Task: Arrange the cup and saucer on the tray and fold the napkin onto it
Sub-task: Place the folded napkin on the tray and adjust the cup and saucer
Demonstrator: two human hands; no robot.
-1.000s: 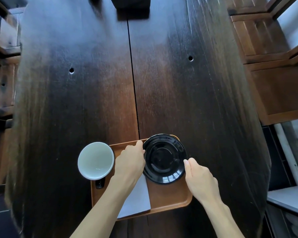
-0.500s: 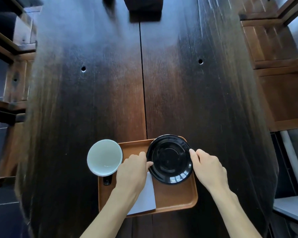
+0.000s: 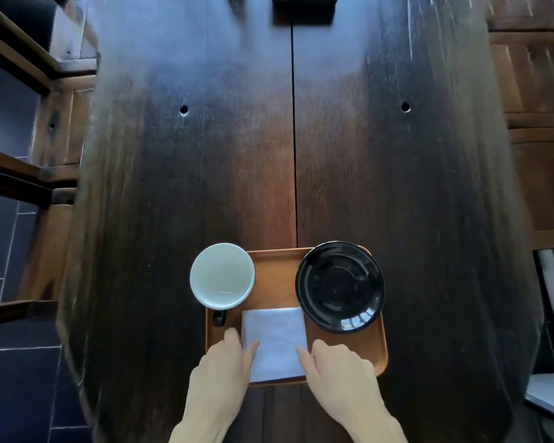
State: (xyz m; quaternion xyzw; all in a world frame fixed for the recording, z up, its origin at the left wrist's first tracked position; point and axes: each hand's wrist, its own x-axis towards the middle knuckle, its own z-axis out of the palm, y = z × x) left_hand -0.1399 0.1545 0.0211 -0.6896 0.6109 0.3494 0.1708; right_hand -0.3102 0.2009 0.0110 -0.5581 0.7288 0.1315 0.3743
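Both hands have left the black saucer (image 3: 339,286) for the white napkin (image 3: 275,342) on the tray (image 3: 376,353), left hand (image 3: 221,362) and right hand (image 3: 339,369) fingers loosely curled touching its near side edges, holding nothing; pinch opposite corners evenly, folding squarely, clear of the cup (image 3: 222,275).

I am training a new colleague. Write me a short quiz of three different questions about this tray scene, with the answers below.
1. True or false: the white ceramic cup stands on the glossy black round saucer.
2. Which item do the left hand and right hand both touch? A) cup B) folded white paper napkin C) saucer
3. Fill in: the napkin lies on the brown wooden ___.

Key: 1 false, the cup is apart from it at the tray's left edge; 2 B; 3 tray.
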